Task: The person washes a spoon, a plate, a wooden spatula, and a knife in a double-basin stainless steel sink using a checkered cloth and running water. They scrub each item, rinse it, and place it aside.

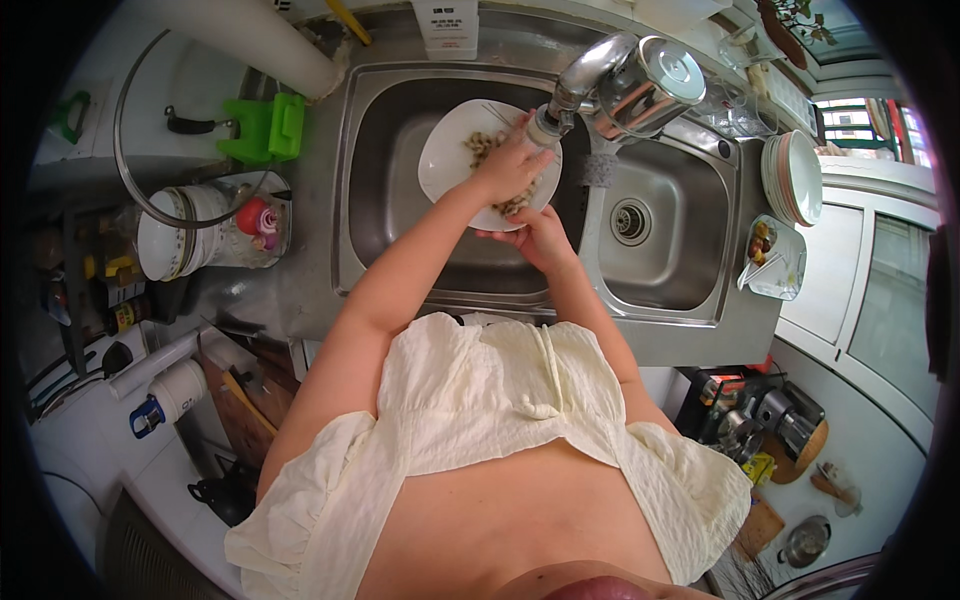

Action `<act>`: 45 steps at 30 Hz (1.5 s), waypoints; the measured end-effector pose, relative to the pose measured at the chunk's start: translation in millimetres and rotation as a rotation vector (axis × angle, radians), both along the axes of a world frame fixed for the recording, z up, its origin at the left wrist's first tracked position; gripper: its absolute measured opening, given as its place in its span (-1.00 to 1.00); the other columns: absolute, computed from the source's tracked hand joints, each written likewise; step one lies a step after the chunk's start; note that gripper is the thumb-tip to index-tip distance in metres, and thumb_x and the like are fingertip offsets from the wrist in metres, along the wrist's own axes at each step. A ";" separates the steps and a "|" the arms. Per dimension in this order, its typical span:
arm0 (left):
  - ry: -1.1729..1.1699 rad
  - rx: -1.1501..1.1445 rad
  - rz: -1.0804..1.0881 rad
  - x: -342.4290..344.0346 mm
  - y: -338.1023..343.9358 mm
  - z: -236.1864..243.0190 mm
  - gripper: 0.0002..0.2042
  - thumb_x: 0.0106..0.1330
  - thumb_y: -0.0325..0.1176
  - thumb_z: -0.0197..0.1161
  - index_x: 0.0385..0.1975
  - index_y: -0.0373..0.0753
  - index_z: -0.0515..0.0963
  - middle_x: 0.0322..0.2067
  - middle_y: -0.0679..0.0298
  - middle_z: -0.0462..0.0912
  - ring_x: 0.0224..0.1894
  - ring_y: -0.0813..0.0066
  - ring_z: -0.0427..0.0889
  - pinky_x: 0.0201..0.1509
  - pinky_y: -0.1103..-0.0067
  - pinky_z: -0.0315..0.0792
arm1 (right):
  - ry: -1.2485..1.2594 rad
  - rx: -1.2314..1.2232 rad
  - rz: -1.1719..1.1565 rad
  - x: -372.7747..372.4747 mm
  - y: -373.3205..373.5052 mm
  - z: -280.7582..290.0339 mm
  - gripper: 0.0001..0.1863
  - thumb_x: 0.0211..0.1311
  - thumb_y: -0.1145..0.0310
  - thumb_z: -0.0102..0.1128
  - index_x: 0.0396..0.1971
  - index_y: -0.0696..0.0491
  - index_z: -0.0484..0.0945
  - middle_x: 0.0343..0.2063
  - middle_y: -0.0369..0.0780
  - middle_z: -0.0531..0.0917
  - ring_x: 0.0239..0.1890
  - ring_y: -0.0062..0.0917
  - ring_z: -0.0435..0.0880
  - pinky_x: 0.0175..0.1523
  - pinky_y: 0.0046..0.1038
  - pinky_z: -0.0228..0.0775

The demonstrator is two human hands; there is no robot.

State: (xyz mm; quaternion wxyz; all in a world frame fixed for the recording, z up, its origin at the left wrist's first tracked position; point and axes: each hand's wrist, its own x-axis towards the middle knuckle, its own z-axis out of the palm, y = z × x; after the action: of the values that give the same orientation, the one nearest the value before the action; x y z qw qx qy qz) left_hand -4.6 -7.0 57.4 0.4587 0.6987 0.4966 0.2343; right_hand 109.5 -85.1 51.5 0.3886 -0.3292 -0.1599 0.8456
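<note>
A white plate (445, 165) is held over the left sink basin, with a heap of small brownish-grey pieces (483, 147) on it; their kind is too small to tell. Two thin sticks show near its far rim. My right hand (537, 240) grips the near right rim, thumb on top and fingers underneath. Across the plate reaches my left hand (508, 170), its fingers closed about the end of the faucet nozzle (545, 128). The nozzle partly hides those fingers. Whether water is running cannot be made out.
A metal cylinder (655, 85) is fixed to the faucet. The right basin (665, 225) has a drain strainer. Stacked dishes (795, 178) and a small tray (785, 262) stand right. A dish rack with bowls (185, 230), a glass lid and a green holder (262, 128) sit left.
</note>
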 end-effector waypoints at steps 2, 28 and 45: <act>-0.203 -0.021 0.045 -15.3 -1.3 14.1 -0.50 0.19 -0.21 0.04 0.12 -0.26 0.22 0.23 0.07 0.06 0.27 0.23 0.05 0.28 0.38 -0.01 | 0.014 0.016 -0.008 3.3 -0.5 2.9 -0.52 -0.09 0.60 -0.17 -0.05 0.35 0.23 -0.18 0.01 0.50 -0.30 -0.06 0.59 -0.33 -0.44 0.58; -0.950 -0.555 0.551 -83.4 -74.0 -27.4 -0.51 0.00 -0.59 -0.07 0.05 -0.24 0.23 -0.12 0.22 0.44 -0.13 0.41 0.50 -0.09 0.54 0.44 | -1.809 1.383 0.351 -29.4 39.1 1.3 -0.42 0.12 -0.15 -0.12 0.18 -0.38 0.16 0.27 -0.29 0.03 0.26 -0.18 0.05 0.16 0.09 -0.07; -0.966 -0.365 0.676 -65.2 -73.5 -30.0 -0.53 -0.01 -0.61 -0.07 0.01 -0.28 0.24 -0.12 0.20 0.42 -0.08 0.40 0.46 -0.08 0.53 0.42 | -1.653 0.485 -0.038 -15.4 71.4 -16.6 -0.52 -0.16 0.38 0.22 -0.18 0.14 0.28 -0.04 0.05 0.36 -0.13 -0.11 0.46 -0.09 -0.28 0.34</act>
State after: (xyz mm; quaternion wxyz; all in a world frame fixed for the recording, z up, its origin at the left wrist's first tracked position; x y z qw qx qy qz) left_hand -69.7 -80.5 27.4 0.6443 0.2280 0.4586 0.5680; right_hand 94.2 -13.7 34.9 0.2213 -0.7496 -0.5622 0.2704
